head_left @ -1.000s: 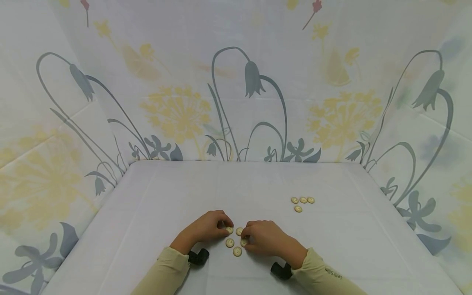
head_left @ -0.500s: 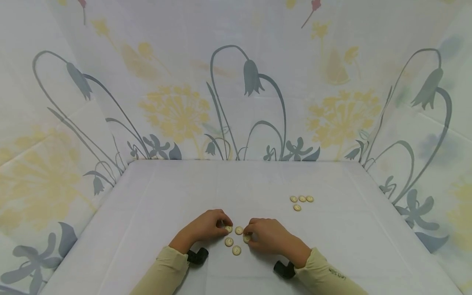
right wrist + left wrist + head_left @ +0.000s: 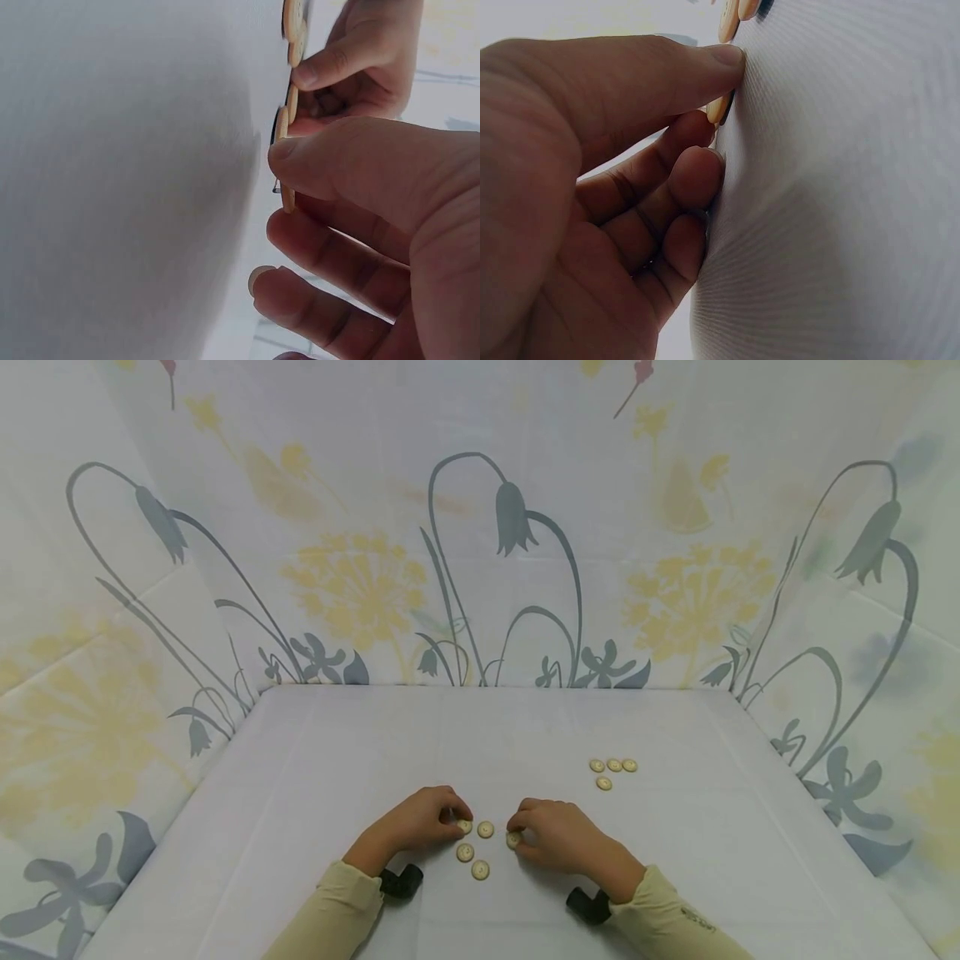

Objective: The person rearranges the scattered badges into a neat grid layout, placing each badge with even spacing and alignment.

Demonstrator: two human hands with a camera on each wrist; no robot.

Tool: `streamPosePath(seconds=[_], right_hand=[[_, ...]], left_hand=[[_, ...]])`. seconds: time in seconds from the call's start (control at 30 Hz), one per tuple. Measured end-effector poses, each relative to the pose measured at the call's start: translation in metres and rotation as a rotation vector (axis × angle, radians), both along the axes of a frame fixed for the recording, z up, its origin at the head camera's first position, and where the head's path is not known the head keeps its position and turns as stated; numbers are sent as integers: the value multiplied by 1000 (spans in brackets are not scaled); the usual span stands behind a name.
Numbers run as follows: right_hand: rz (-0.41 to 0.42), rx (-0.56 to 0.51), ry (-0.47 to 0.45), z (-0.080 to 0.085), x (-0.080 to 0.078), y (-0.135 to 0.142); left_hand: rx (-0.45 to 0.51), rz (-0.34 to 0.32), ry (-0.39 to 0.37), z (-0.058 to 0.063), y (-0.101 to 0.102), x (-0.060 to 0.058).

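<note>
Your left hand (image 3: pixel 431 821) pinches a pale button-like disc (image 3: pixel 466 827) between thumb and fingers. Your right hand (image 3: pixel 562 835) pinches a second disc (image 3: pixel 513 841) — thumb on one side, fingertip on the other — to the right of the first. Three loose discs (image 3: pixel 465 852) lie near on the white tabletop (image 3: pixel 375 718): one between your hands, two closer to you. Farther back and right, a cluster of four discs (image 3: pixel 614 765) shows three in a row, one just in front.

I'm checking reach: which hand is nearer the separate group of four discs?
Right. The right hand is on the near side of the four discs, slightly left; the left hand, also on that side, is farther left.
</note>
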State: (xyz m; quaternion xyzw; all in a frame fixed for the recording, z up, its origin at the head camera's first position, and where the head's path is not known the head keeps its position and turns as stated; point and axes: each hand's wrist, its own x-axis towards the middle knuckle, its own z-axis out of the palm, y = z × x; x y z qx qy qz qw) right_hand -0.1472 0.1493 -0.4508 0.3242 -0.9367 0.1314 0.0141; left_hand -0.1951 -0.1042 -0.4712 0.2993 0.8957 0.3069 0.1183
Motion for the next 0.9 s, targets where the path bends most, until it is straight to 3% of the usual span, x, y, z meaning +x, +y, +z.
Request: streamPosePath(seconds=[0.57, 0.9], right_hand=[[-88, -6, 5, 1, -4, 21], [-131, -23, 30, 0, -8, 40]], left_hand=[[6, -1, -19, -1, -1, 1], [-3, -13, 23, -1, -1, 1]])
